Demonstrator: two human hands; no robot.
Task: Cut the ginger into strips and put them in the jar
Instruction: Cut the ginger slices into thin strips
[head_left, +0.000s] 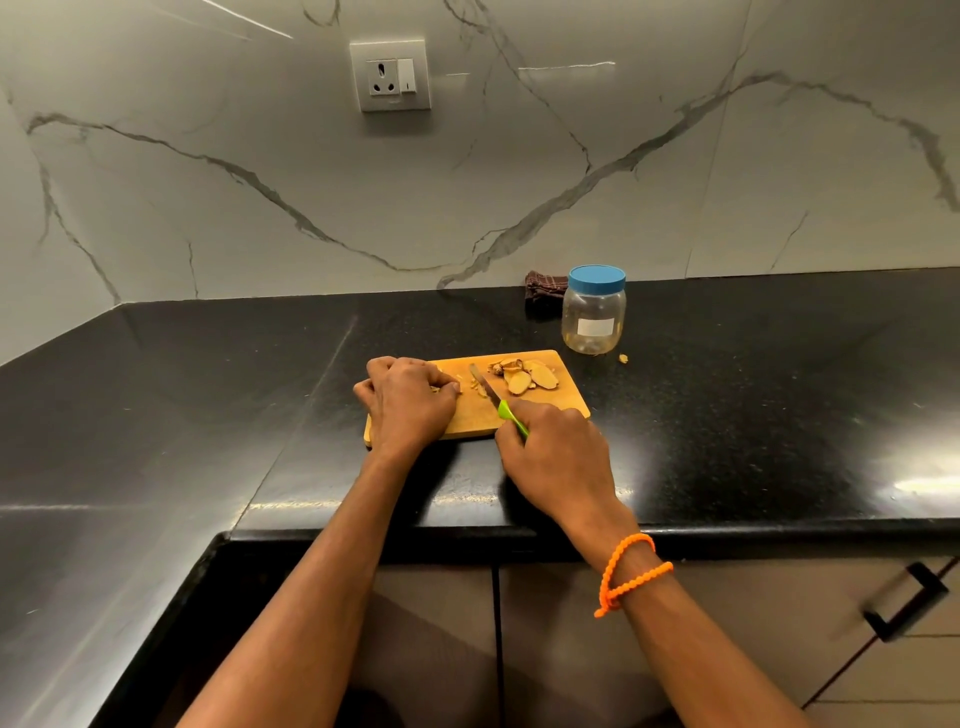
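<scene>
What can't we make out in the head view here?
- Ginger under the left hand: the curled fingers cover it, so its shape is hidden.
- Knife handle: mostly inside the right hand; only a green stub shows.
- Strips beside the blade: too small to count.
- Jar contents: glare on the clear wall; cannot tell if anything is inside.
- Dark cloth: partly behind the jar.
- Cupboard handle: blurred near the right edge.

Black countertop (727, 415) carries cutting board (566, 397), jar (593, 317), folded cloth (543, 291).
</scene>
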